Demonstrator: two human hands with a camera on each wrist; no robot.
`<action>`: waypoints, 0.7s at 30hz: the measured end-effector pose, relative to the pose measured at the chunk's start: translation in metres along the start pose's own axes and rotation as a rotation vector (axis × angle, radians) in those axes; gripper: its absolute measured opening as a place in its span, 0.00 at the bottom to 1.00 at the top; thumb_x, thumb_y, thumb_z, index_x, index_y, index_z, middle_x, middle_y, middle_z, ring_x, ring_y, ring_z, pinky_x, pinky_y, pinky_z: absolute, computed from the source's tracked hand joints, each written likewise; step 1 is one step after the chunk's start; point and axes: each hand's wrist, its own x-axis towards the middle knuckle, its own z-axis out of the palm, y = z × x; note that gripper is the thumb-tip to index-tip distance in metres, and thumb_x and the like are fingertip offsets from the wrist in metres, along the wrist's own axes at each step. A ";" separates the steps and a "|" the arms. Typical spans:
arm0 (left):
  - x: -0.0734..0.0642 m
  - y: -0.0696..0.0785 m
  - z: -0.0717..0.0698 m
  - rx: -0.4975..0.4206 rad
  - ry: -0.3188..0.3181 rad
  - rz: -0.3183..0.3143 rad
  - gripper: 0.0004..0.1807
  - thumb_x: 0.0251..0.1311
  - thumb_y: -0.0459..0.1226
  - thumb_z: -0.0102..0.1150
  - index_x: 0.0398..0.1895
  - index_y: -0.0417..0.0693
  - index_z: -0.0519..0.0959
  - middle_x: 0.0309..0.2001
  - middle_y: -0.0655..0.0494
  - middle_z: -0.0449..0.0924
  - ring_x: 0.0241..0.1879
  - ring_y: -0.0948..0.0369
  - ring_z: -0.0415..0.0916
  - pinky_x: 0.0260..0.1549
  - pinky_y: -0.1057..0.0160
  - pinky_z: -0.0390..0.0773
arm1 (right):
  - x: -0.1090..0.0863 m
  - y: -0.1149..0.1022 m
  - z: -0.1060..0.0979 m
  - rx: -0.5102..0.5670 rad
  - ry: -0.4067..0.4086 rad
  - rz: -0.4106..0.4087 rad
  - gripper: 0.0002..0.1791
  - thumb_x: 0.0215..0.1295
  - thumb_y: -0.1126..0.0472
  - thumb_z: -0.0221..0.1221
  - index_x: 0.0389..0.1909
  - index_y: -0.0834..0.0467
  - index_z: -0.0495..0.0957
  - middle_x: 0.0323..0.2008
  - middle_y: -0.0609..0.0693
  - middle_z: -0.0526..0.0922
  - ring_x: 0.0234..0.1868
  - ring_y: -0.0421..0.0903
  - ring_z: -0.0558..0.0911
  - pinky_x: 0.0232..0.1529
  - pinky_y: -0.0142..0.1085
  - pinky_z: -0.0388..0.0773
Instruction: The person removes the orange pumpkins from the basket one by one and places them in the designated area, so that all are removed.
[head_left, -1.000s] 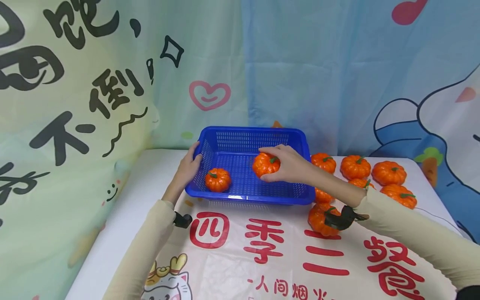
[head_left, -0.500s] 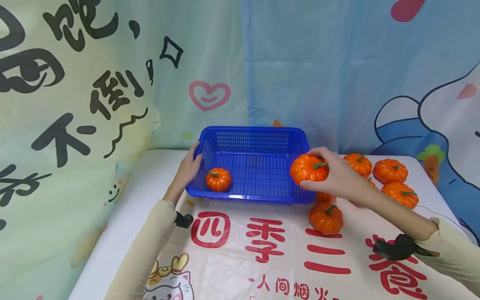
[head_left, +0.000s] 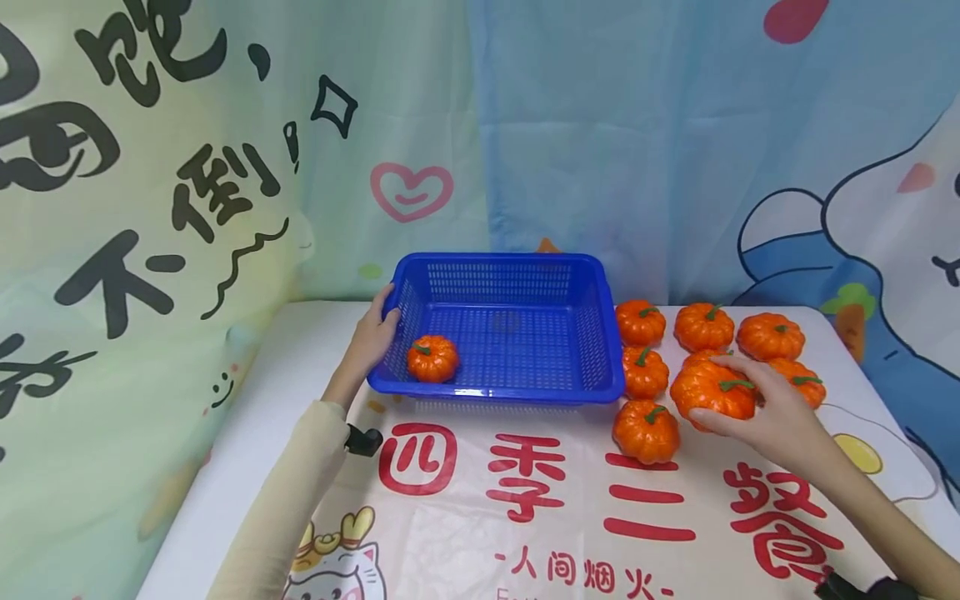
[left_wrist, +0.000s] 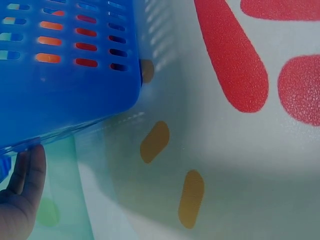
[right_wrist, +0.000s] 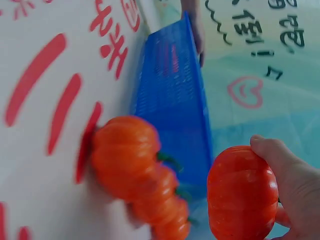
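Observation:
My left hand (head_left: 372, 340) holds the left rim of a blue plastic basket (head_left: 495, 393); in the left wrist view its fingers (left_wrist: 34, 172) lie against the outer wall. One small orange pumpkin (head_left: 432, 359) with a green stem sits inside, at the front left. To the right of the basket, my right hand (head_left: 780, 414) grips another pumpkin (head_left: 712, 390) between thumb and fingers. In the right wrist view that held pumpkin (right_wrist: 242, 192) appears close up. It partly hides a further pumpkin behind it.
Several more pumpkins stand right of the basket, among them a front one (head_left: 647, 432) and a back right one (head_left: 771, 336). A printed sheet covers the white table (head_left: 225, 467). A patterned curtain (head_left: 570, 150) hangs behind. A thin cord lies at the right.
My right hand has carried its pumpkin from over the basket rightward to beside the other pumpkins. My left hand stays at the basket rim. The pumpkin inside has not moved.

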 end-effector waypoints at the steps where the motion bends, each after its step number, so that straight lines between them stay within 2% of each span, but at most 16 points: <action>1: 0.000 -0.001 0.000 0.002 0.000 0.000 0.31 0.73 0.45 0.35 0.78 0.58 0.47 0.76 0.42 0.53 0.73 0.42 0.55 0.70 0.40 0.57 | -0.003 0.007 0.003 -0.007 0.003 0.011 0.45 0.58 0.45 0.66 0.69 0.64 0.60 0.63 0.72 0.62 0.58 0.71 0.62 0.44 0.66 0.76; 5: 0.000 -0.001 -0.001 0.002 -0.002 0.003 0.31 0.73 0.44 0.35 0.78 0.57 0.47 0.76 0.41 0.53 0.73 0.41 0.56 0.70 0.39 0.57 | -0.011 0.033 0.014 -0.018 -0.003 0.050 0.45 0.59 0.46 0.66 0.69 0.67 0.58 0.61 0.74 0.62 0.57 0.72 0.62 0.46 0.68 0.74; 11: 0.000 0.000 -0.002 -0.003 -0.002 -0.013 0.31 0.73 0.45 0.36 0.78 0.59 0.47 0.75 0.41 0.54 0.72 0.41 0.57 0.69 0.39 0.58 | -0.013 0.058 0.026 -0.027 -0.095 0.102 0.47 0.61 0.45 0.64 0.70 0.67 0.54 0.62 0.74 0.60 0.58 0.72 0.62 0.49 0.67 0.74; 15: 0.000 0.002 -0.002 0.000 -0.005 -0.017 0.31 0.73 0.44 0.36 0.78 0.58 0.47 0.75 0.41 0.54 0.72 0.41 0.56 0.69 0.39 0.57 | -0.012 0.065 0.032 -0.037 -0.105 0.101 0.47 0.60 0.46 0.65 0.69 0.68 0.54 0.62 0.74 0.61 0.58 0.71 0.63 0.51 0.66 0.73; 21: -0.001 0.002 -0.001 0.002 -0.009 -0.020 0.31 0.73 0.44 0.35 0.78 0.59 0.46 0.75 0.41 0.53 0.72 0.41 0.56 0.69 0.38 0.57 | -0.010 0.072 0.037 -0.058 -0.066 0.050 0.46 0.57 0.48 0.68 0.67 0.70 0.58 0.60 0.74 0.64 0.57 0.70 0.65 0.52 0.68 0.71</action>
